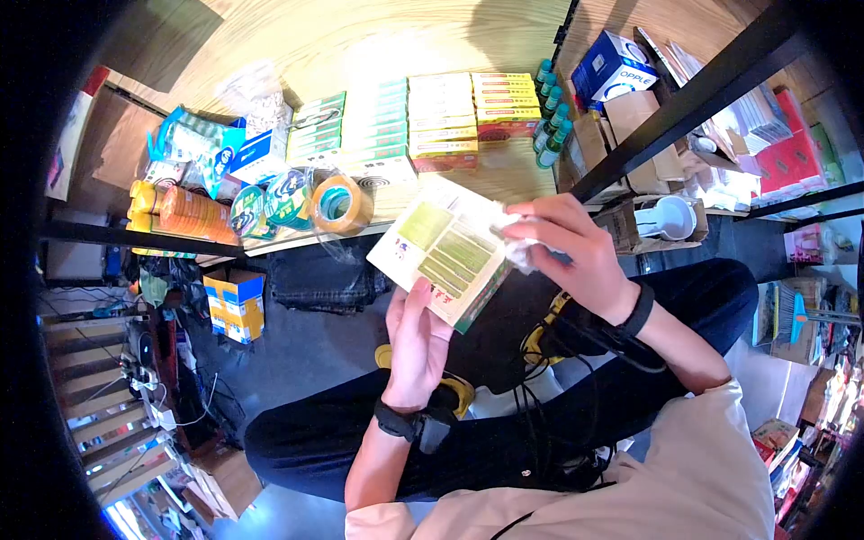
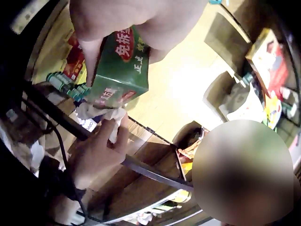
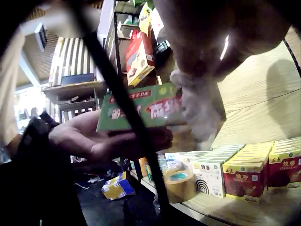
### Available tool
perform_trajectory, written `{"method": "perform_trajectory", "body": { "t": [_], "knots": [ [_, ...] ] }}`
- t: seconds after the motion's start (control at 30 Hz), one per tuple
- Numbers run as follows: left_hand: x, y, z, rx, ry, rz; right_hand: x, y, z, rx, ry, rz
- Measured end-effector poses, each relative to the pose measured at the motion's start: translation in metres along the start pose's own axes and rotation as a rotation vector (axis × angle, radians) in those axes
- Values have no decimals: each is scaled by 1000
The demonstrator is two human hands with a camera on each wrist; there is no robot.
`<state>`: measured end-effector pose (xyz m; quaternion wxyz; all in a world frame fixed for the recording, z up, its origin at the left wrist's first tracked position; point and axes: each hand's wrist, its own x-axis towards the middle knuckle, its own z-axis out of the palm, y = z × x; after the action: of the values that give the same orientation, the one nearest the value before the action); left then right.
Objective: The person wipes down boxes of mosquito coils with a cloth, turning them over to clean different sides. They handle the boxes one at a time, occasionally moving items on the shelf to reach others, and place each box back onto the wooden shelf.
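Note:
A flat green and white box (image 1: 445, 247) with red print is held up over the person's lap, in front of a low wooden shelf (image 1: 360, 45). My left hand (image 1: 416, 337) holds it from below, fingers up against its near side; the box (image 2: 120, 70) fills the left wrist view. My right hand (image 1: 562, 247) grips a crumpled white cloth (image 1: 513, 238) and presses it on the box's right end. The cloth (image 2: 106, 115) sits under the box's corner there. In the right wrist view the box (image 3: 141, 113) lies across the left hand's fingers (image 3: 94, 141).
Rows of green, yellow and red boxes (image 1: 423, 121) line the shelf, with green bottles (image 1: 551, 117), a tape roll (image 1: 342, 205) and orange packs (image 1: 180, 211) beside them. A black metal rack (image 1: 684, 108) with cartons stands right. A yellow-blue box (image 1: 236, 306) lies on the floor.

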<state>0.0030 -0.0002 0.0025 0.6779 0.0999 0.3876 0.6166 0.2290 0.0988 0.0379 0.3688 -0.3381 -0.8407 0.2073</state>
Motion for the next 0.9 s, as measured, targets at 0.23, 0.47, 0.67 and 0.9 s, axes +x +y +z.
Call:
{"method": "perform_trajectory", "body": {
  "t": [0.23,0.47,0.67,0.9],
  "knots": [
    [-7,-12,0,-160,-27,-229,-28,-36,30,115,-152,-284],
    [-13,-2,12,-183,-60,-267,-3,-7,7,-89,157,-121],
    [-8,-4,3,-122,-36,-273,-40,-21,42,205,-133,-208],
    [-10,10,17,111,-21,222,21,20,-23,-78,219,167]
  ]
}}
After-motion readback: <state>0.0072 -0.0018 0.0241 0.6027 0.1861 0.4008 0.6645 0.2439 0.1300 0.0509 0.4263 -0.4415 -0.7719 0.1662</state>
